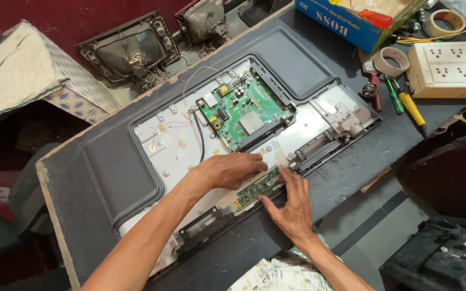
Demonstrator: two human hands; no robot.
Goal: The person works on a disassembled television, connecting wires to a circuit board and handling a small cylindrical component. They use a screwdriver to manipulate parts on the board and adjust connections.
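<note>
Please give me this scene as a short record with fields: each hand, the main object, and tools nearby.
Left hand: rests on the narrow green board, fingers flat
Right hand: touches the same board's near edge
Main object: opened flat television, back removed
Larger board: green, with heatsink
Tools: screwdrivers, tape rolls, power strip

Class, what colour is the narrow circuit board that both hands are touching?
Green. The narrow circuit board shows best in the head view, between the left hand and right hand.

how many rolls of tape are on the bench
2. One roll of tape lies beside the white power strip, by the screwdrivers. The other roll lies behind that strip near the blue box. More may be hidden.
</note>
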